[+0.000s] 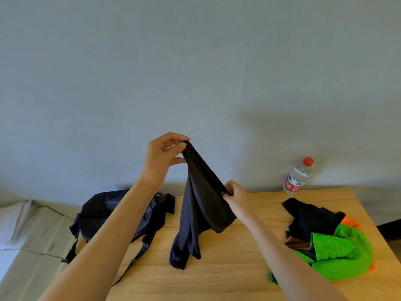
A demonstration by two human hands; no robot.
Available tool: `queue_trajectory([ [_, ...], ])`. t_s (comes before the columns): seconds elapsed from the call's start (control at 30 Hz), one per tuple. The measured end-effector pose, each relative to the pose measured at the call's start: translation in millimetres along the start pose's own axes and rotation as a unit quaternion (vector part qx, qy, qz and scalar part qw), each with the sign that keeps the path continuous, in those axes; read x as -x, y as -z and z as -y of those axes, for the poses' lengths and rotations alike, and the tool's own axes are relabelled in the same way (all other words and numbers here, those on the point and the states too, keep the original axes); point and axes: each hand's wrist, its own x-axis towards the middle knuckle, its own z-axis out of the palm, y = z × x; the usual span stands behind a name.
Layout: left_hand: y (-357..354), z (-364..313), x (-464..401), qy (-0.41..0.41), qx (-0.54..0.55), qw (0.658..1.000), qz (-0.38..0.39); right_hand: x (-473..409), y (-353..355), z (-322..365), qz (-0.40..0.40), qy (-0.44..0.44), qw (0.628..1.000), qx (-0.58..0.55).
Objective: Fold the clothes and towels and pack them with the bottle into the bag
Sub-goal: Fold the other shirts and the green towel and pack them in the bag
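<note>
A dark navy garment (196,211) hangs over the middle of the wooden table (227,276), its lower end resting on the tabletop. My left hand (161,156) pinches its top edge, raised high. Lower and to the right, my right hand (235,195) grips the same edge. A black bag (102,211) with loose straps lies at the table's left edge, partly behind my left forearm. At the right lies a heap of a bright green towel (340,255), orange cloth (350,222) and a dark garment (310,218). A clear water bottle (297,177) with a red cap stands at the back right.
A grey wall (195,61) rises right behind the table. Left of the table stand pale cardboard boxes (36,246) and something white beside them. A dark object (390,231) shows past the table's right edge.
</note>
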Motion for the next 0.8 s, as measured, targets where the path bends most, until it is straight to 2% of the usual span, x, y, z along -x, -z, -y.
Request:
queue_trajectory([
  [0.2, 13, -19, -7, -0.028, 0.03, 0.999, -0.032, 9, -1, -26, -0.019, -0.033, 0.999, -0.013],
  [0.4, 35, -14, -10, -0.032, 0.041, 0.997, -0.062, 26, 16, -53, -0.085, -0.076, 0.993, 0.023],
  [0.67, 70, 17, -12, 0.006, 0.039, 0.992, -0.118, 47, 55, -75, -0.15, -0.096, 0.978, 0.106],
  [0.8, 81, 37, -10, 0.034, 0.024, 0.99, -0.135, 50, 75, -80, -0.192, -0.142, 0.969, 0.068],
])
